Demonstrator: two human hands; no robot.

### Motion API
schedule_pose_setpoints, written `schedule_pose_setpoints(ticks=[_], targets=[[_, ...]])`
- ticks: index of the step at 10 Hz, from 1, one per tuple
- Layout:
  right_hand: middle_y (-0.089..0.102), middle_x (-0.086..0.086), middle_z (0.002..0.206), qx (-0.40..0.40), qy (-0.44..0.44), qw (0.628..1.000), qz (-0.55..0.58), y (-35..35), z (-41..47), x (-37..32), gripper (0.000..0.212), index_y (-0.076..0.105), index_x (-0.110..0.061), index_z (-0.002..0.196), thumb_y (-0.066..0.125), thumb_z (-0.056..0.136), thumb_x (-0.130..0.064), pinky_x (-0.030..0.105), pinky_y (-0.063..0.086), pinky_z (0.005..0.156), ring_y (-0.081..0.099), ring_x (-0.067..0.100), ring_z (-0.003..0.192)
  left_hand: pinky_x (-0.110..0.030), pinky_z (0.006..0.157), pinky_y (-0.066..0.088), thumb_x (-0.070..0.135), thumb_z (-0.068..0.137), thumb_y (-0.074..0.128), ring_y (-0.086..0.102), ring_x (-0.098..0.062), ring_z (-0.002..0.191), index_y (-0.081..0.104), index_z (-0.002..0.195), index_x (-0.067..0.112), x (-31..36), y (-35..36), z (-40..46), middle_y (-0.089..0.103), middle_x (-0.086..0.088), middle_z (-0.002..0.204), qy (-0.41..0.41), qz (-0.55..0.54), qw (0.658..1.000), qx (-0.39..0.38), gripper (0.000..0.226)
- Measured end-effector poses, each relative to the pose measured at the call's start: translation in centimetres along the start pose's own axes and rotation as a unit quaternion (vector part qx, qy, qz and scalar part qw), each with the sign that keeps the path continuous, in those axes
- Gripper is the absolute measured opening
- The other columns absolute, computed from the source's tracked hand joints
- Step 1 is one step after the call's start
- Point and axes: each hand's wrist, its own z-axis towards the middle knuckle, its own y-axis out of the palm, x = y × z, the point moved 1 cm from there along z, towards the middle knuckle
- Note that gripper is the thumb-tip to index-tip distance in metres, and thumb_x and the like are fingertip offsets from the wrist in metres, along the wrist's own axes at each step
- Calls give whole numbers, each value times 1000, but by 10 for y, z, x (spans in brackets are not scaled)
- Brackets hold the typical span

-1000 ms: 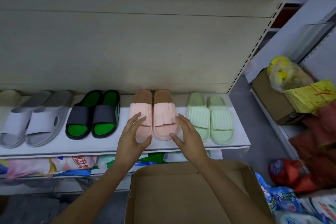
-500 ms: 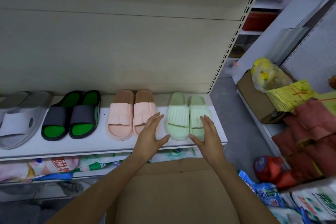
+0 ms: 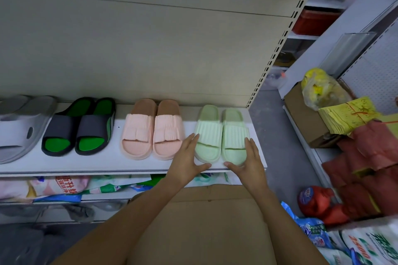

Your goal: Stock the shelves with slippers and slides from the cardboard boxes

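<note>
Two open hands framed the pale green slides: your left hand lay with straight fingers along their left side, your right hand along their right, thumbs near the toes, gripping nothing. That pair sat at the right end of the shelf, toes close to its front lip. An uneven squeeze could have skewed one slide, and a pull toward you might have tipped it off into the cardboard box below. A push leftward risked bumping the pink slides just beside, disturbing the row that ran on to the black and green slides.
</note>
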Motion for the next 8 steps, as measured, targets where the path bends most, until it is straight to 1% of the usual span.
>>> schedule_pose_setpoints(ticks=[1, 2, 3, 4, 5, 7, 8], targets=[[10, -6, 167, 1, -13, 1000, 19, -1, 1, 4, 108, 17, -24, 158, 83, 75, -43, 36, 30, 116, 16, 12, 151, -16, 115, 17, 39, 77, 84, 23, -14, 150, 21, 158, 17, -1, 6, 3, 20, 1, 165, -6, 6, 1000, 9, 105], [13, -5, 166, 1, -19, 1000, 16, -1, 7, 5, 108, 18, -21, 158, 83, 75, -43, 33, 28, 116, 17, 12, 151, -22, 118, 19, 39, 77, 84, 22, -17, 151, 17, 159, 16, 0, 12, 8, 18, -3, 166, -12, 24, 999, 22, 108], [15, -4, 166, 6, -23, 1000, 20, 1, 14, 5, 107, 17, -18, 158, 82, 77, -42, 32, 28, 115, 19, 14, 150, -26, 119, 23, 36, 81, 81, 24, -20, 151, 16, 159, 13, 1, 18, 13, 19, -6, 165, -19, 29, 998, 45, 105], [18, -1, 165, 13, -15, 1000, 23, 1, 22, 6, 104, 17, -16, 157, 81, 79, -39, 31, 26, 116, 21, 16, 150, -28, 120, 25, 36, 81, 80, 27, -22, 149, 18, 159, 11, 0, 21, 17, 22, -8, 164, -24, 35, 997, 58, 103], [19, 0, 165, 12, -17, 999, 26, 0, 28, 8, 103, 17, -14, 157, 81, 80, -38, 32, 25, 117, 22, 17, 150, -27, 119, 23, 37, 82, 79, 27, -23, 149, 18, 159, 9, -3, 25, 18, 24, -10, 163, -14, 44, 997, 66, 102], [20, 1, 164, 2, -20, 1000, 21, 0, 31, 9, 103, 17, -13, 157, 81, 80, -38, 33, 25, 118, 23, 19, 149, -29, 120, 25, 42, 83, 77, 26, -20, 149, 17, 159, 12, 1, 26, 18, 24, -5, 164, -22, 50, 997, 59, 101], [21, 3, 164, 1, -31, 1000, 6, -6, 28, 5, 101, 20, -12, 157, 80, 81, -40, 35, 28, 117, 25, 20, 149, -22, 116, 24, 41, 85, 77, 31, -18, 147, 26, 157, 12, 6, 14, 16, 29, -4, 162, -24, 34, 997, 64, 93]])
